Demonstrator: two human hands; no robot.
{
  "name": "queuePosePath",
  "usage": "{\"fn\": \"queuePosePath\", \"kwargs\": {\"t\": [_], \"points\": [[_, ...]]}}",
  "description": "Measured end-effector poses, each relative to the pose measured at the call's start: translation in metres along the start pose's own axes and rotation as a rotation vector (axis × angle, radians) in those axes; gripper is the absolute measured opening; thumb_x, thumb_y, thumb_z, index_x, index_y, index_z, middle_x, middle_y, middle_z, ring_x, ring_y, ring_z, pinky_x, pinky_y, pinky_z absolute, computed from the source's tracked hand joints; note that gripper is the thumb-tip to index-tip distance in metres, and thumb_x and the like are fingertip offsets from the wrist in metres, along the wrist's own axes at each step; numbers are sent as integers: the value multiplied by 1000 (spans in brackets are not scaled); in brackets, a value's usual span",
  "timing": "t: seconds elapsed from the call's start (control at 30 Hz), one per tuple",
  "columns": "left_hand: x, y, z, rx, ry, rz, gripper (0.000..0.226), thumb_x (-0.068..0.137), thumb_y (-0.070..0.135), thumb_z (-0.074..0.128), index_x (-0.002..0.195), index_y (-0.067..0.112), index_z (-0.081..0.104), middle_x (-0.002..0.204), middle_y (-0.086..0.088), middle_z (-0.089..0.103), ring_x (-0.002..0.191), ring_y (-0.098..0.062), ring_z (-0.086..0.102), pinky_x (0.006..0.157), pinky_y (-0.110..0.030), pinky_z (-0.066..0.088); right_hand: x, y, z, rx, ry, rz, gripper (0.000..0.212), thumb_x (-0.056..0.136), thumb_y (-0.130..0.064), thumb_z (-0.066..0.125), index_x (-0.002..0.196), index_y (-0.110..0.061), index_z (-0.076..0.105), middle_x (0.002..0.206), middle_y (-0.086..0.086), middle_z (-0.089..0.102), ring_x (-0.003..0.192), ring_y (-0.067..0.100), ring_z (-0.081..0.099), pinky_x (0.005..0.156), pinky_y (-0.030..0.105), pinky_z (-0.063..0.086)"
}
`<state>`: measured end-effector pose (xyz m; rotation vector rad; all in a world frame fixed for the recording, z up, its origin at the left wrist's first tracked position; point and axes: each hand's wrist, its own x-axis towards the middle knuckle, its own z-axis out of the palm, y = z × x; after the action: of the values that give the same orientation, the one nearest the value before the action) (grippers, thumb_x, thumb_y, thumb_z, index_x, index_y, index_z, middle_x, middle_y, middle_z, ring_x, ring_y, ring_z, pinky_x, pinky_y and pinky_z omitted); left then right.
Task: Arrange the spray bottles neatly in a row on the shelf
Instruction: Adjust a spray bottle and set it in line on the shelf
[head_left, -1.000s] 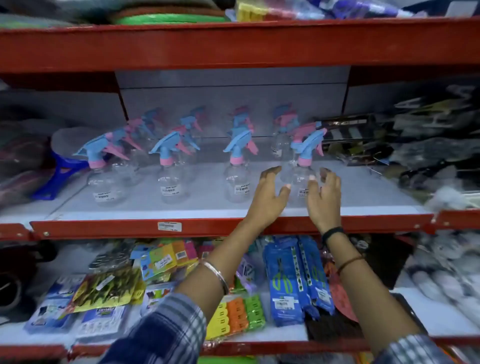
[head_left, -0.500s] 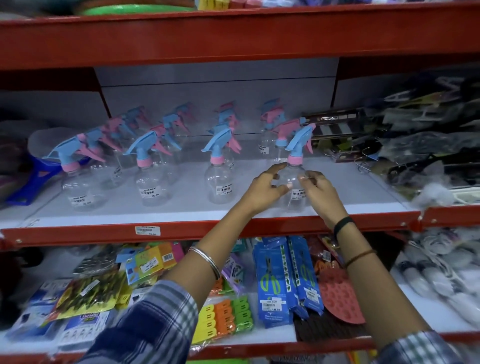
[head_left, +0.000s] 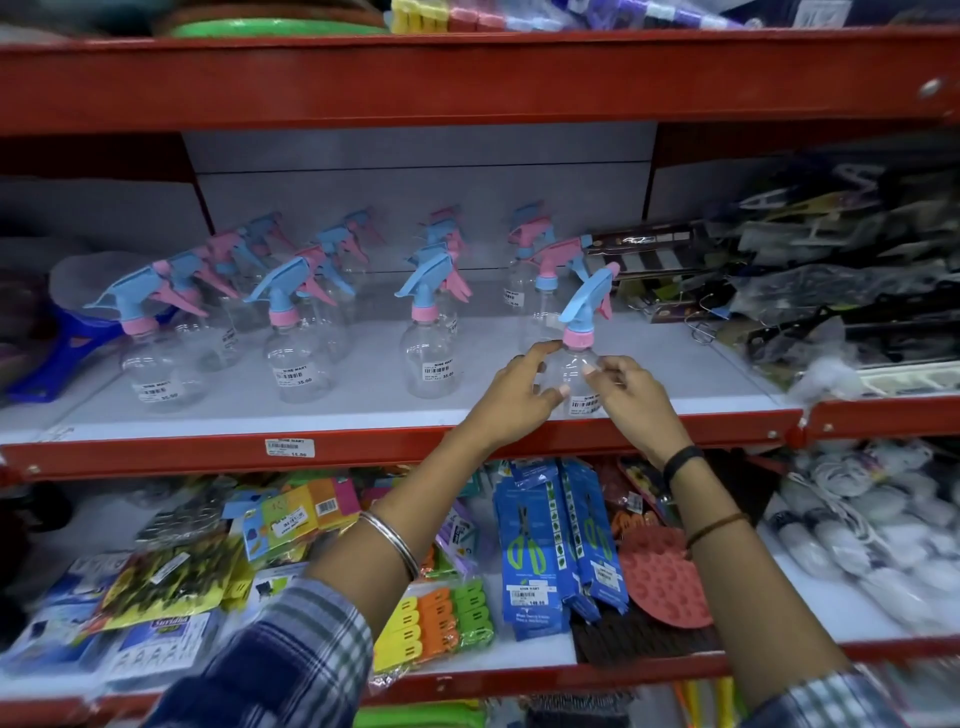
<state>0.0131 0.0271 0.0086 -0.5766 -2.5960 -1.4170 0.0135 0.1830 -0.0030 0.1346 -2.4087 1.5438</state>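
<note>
Several clear spray bottles with blue and pink trigger heads stand in columns on the white middle shelf. The front right spray bottle stands upright near the shelf's front edge. My left hand grips its left side and my right hand grips its right side, fingers wrapped around the clear body. Other front bottles stand to the left: one, another and a far-left one. More bottles stand behind them, partly hidden.
Red shelf rails run above and along the front edge. Packaged hangers and dark goods crowd the shelf's right end. A blue plastic item lies at the left. The lower shelf holds scissor packs and colourful clips.
Both hands went from hovering open before the front right bottle to closing around its body. The bottle now stands closer to the shelf's front edge.
</note>
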Motion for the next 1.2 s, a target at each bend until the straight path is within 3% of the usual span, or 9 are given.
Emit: {"fn": "queuePosePath", "kwargs": {"t": [0.13,0.2,0.27,0.37,0.5,0.63,0.73,0.83,1.2], "points": [[-6,-4,0,-11,63,-29,54,88,23,56,136,20,33,129,-12,47,112,-25,53,88,-31,45,-9,-1,1,-85,16,-18,45,89,-41,50,122,-10,51,118,9,58,107,22,55,88,31,42],[-11,-9,-8,-19,217,-58,48,87,23,57,130,14,38,120,-10,52,102,-24,56,85,-35,49,-17,-5,1,-137,146,-67,49,88,-41,52,124,-8,49,126,12,52,112,25,52,94,38,44],[-16,-17,-25,-48,434,-52,33,86,19,56,116,10,47,103,-8,57,87,-18,57,77,-30,48,-26,-15,3,-151,348,-180,39,86,-38,55,113,-10,54,114,9,53,99,23,54,85,43,49],[-23,-33,-58,-78,688,-54,17,85,13,54,101,14,47,89,-3,54,74,-11,52,61,-17,41,-39,-34,15,-75,495,-418,12,85,-30,56,91,-20,55,90,0,53,75,12,51,67,26,48],[-21,-51,-89,-168,836,-77,21,85,12,56,103,14,46,104,-8,53,86,-14,52,71,-23,43,-37,-57,61,50,243,-486,5,86,-27,55,85,-22,56,84,-4,55,75,4,53,62,7,39],[-6,-69,-105,-124,629,-204,48,83,14,61,125,7,41,129,-11,46,116,-23,46,98,-33,40,-3,-67,112,74,-15,-239,21,89,-27,53,103,-11,56,109,9,60,87,13,54,66,8,39],[1,-80,-112,-156,416,-279,58,83,18,61,134,14,35,141,-8,40,125,-22,40,96,-30,36,26,-69,134,86,-135,-40,39,91,-33,48,123,-11,45,129,13,51,105,21,51,80,24,38],[0,-82,-115,-160,277,-250,58,84,19,62,136,20,36,138,-10,43,119,-23,47,95,-34,41,40,-70,143,122,-259,60,50,91,-36,46,136,-17,34,143,9,41,125,25,44,96,31,37],[-41,-59,-122,-79,146,-131,55,82,29,66,131,25,43,122,-10,52,107,-26,57,91,-41,51,7,-69,124,108,-188,-27,43,87,-31,55,125,-14,47,120,4,54,100,15,52,82,27,42]]}}
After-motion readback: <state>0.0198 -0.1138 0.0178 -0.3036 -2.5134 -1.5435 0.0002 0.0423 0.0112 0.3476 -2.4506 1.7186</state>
